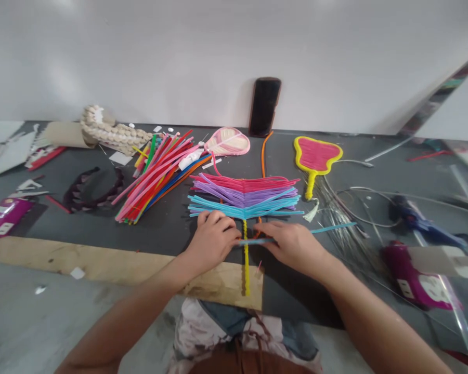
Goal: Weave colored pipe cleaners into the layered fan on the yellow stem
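Observation:
A light-blue pipe cleaner [333, 228] lies crosswise over a twisted yellow stem [246, 270]. My left hand [214, 236] pinches its left end just beside the stem. From the other side, my right hand [296, 246] has thumb and fingers closed on the same pipe cleaner, whose free end sticks out to the right. Directly beyond my hands, rows of blue pipe cleaners [218, 206], purple pipe cleaners [265, 196] and dark-pink pipe cleaners [269, 183] branch from the stem in a slight V. An orange pipe cleaner [263, 158] runs partly beneath these rows.
Left of the rows lies a bundle of coloured pipe cleaners [156, 182]. Behind are a pink-and-cream fan shape [228, 141] and a phone [264, 106] against the wall. A yellow-edged pink fan [317, 156], loose wires [339, 213] and a purple package [409, 272] occupy the right.

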A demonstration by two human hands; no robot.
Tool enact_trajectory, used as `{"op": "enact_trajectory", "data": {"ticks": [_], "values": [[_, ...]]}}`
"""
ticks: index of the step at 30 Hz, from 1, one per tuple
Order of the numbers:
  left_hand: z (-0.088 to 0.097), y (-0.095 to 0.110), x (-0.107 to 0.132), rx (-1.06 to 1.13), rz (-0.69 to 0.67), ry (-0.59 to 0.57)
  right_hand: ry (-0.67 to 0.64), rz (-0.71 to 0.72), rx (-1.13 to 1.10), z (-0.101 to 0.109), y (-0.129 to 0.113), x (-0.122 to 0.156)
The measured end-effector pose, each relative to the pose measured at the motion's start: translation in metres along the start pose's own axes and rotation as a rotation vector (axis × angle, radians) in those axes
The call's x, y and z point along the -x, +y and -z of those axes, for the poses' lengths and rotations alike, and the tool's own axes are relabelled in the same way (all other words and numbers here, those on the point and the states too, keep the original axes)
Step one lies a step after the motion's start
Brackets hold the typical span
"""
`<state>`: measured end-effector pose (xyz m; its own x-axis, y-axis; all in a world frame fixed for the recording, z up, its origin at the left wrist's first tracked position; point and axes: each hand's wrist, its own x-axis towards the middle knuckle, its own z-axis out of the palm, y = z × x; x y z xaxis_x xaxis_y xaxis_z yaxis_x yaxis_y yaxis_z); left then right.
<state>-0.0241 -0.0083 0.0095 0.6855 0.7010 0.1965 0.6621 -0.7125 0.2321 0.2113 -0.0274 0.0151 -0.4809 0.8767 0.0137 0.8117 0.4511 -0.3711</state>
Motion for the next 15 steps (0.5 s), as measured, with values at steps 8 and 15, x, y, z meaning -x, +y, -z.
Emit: {"op": "enact_trajectory", "data": {"ticks": [8, 15], "values": [[-0.007, 0.002, -0.001, -0.147, -0.061, 0.038, -0.118, -0.077, 0.131, -0.009, -0.013, -0.01], [0.002, 0.005, -0.013, -0.232, -0.178, 0.024, -0.107, -0.033, 0.068, -0.01, -0.005, -0.01]]}}
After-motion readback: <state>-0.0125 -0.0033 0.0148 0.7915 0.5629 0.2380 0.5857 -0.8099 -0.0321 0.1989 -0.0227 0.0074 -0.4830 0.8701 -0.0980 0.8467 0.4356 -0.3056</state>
